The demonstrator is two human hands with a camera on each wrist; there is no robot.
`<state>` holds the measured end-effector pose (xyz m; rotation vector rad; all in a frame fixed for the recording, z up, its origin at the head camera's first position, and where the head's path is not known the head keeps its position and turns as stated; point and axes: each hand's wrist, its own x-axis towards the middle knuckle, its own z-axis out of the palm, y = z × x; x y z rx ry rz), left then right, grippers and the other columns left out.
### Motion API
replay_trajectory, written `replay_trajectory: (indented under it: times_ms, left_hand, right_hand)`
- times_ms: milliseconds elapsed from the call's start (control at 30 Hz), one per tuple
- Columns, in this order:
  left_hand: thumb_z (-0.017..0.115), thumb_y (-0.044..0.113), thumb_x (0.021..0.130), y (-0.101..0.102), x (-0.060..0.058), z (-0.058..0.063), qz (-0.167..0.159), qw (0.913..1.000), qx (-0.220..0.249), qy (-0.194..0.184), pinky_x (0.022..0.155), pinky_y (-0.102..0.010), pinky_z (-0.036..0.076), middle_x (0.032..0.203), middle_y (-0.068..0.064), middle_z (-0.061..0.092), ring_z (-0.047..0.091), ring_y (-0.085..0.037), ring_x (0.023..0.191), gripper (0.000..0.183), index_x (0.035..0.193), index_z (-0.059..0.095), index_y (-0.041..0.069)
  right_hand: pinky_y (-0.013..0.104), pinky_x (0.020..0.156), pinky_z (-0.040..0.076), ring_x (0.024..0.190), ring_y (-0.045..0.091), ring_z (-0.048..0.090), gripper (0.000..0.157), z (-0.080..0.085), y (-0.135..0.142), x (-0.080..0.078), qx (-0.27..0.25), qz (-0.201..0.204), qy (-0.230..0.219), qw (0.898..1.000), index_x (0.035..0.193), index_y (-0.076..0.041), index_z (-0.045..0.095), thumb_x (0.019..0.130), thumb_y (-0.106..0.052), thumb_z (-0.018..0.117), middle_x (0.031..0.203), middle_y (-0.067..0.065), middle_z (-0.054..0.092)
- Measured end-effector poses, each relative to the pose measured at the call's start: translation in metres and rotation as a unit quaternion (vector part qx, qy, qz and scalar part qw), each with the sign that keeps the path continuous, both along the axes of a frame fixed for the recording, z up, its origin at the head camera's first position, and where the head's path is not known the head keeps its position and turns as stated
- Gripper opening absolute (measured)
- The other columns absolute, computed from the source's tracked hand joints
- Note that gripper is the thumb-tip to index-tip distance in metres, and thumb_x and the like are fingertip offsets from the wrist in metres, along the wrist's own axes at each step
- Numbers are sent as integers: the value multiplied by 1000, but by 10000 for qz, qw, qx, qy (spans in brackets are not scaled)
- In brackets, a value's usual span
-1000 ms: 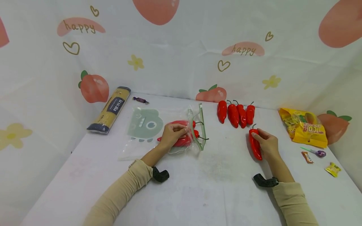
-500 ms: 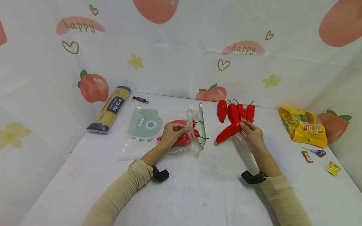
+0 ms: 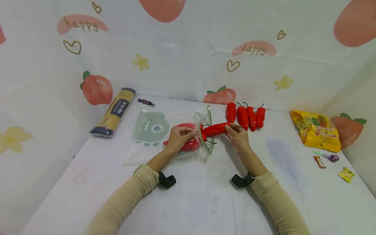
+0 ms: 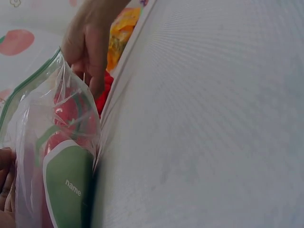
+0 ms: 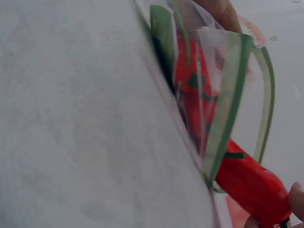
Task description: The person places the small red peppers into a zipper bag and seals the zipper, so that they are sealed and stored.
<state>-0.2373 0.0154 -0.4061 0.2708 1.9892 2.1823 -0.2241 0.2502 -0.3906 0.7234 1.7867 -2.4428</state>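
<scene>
A clear zip bag (image 3: 150,126) with a green cartoon print lies flat, its green-edged mouth facing right and parted. Inside are red peppers (image 3: 189,146), their dark stems pointing toward the mouth. My left hand (image 3: 177,140) pinches the bag's upper layer close to the mouth. My right hand (image 3: 239,139) grips another red pepper (image 3: 216,129) by its stem end, with the tip at the bag's mouth. In the right wrist view this pepper (image 5: 254,187) partly overlaps the green zip strip (image 5: 230,102); how far in it reaches is unclear.
Several loose red peppers (image 3: 242,117) lie at the back right. Farther right are a yellow candy bag (image 3: 318,132), a lollipop (image 3: 332,158) and small wrapped candies (image 3: 319,162). A pasta pack (image 3: 115,112) and a dark wrapped candy (image 3: 146,102) lie at the back left.
My right hand has carried the pepper leftward from the right side to the bag's mouth, turning it from upright to sideways. My left hand stays in place on the bag.
</scene>
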Motion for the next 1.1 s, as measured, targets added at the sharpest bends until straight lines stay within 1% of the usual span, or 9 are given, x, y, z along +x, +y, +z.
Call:
replay_trajectory:
  times_ms: [100,267,400,500,667,800,933,1000,1100]
  left_hand:
    - [65,5,84,0,-1,-1,12,10000,19,-4,65,-21,56,79,-3,69,64,-6,61,21,99,65,-9]
    - [64,6,84,-2,-2,-2,-69,9999,-90,54,67,-22,57,81,-6,70,64,-6,63,22,100,65,-8]
    - [65,7,84,-2,-1,-1,-128,9995,-225,167,69,-23,56,89,-13,70,64,-5,66,22,101,66,-7]
    - [65,8,84,-3,-1,0,-196,9990,-330,248,71,-24,56,95,-17,69,65,-6,69,23,101,66,-6]
    - [64,11,85,-4,0,0,-286,9985,-410,242,76,-26,56,100,-19,68,66,-7,73,24,104,65,-4]
    - [64,10,85,-4,0,0,-287,9990,-282,195,76,-26,56,100,-20,68,67,-8,72,24,104,65,-5]
    - [64,9,85,-3,-1,-2,-289,9994,-130,155,73,-25,56,96,-17,69,66,-7,70,25,103,64,-7]
    - [64,9,85,-3,-1,-3,-279,9995,-86,154,72,-24,56,92,-13,70,66,-6,69,25,103,63,-8]
    - [63,7,85,-2,-1,-3,-278,9994,69,180,69,-22,57,89,-9,71,65,-6,68,25,103,62,-11]
  right_hand:
    - [28,101,42,122,17,45,38,-5,-5,-2,353,102,-52,9993,119,-15,48,86,-25,63,114,-3,46]
    - [27,99,44,117,17,47,47,-12,-13,-6,1063,455,-73,9933,124,-10,48,85,-30,65,124,3,46]
    - [27,97,47,110,18,50,47,-18,-20,-9,2071,944,147,9736,124,-7,52,86,-32,64,128,10,50]
    - [31,98,47,112,20,50,44,-20,-24,-10,2499,1274,334,9593,122,-7,54,87,-32,63,129,12,52]
    - [31,96,48,108,19,54,38,-23,-28,-14,2734,1603,400,9476,119,-10,61,87,-31,62,124,10,58]
    - [21,82,51,95,17,56,34,-25,-30,-16,3047,1836,471,9334,114,-9,65,87,-30,63,117,11,63]
    - [17,72,47,92,15,55,33,-24,-25,-18,3282,1897,715,9226,113,-9,65,88,-30,61,114,11,65]
    - [16,77,48,95,13,56,33,-22,-18,-22,3292,1719,910,9240,114,-9,64,89,-29,60,115,10,64]
    - [21,90,49,101,12,56,34,-15,-3,-34,2860,1013,1186,9454,117,-8,62,89,-26,60,116,10,63]
